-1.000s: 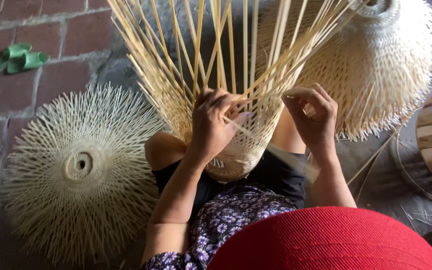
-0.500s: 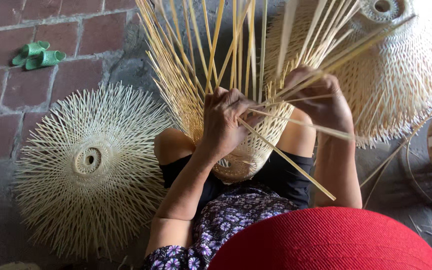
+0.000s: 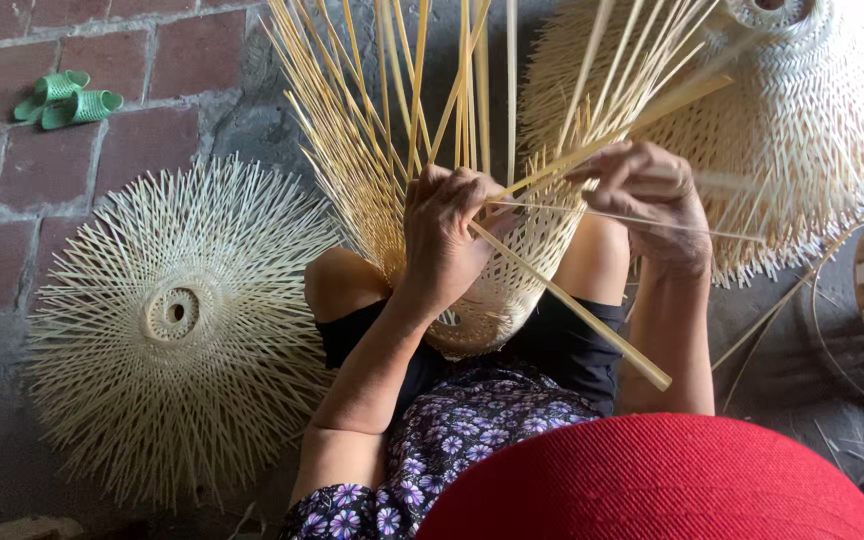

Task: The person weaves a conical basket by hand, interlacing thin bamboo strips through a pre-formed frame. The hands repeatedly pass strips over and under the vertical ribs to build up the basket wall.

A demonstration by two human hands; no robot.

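Head view: left hand [image 3: 447,235] is closed around the upright strips of the half-woven basket [image 3: 482,300] between the knees. Right hand [image 3: 652,205] pinches a loose bamboo strip [image 3: 572,305], whose long axis slants down-right from the left hand's fingers.

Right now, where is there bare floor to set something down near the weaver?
Bare brick lies between the green sandals and the flat woven disc; grey floor sits below the domed woven shade. Crowded around the left hand, right hand and bamboo strips.
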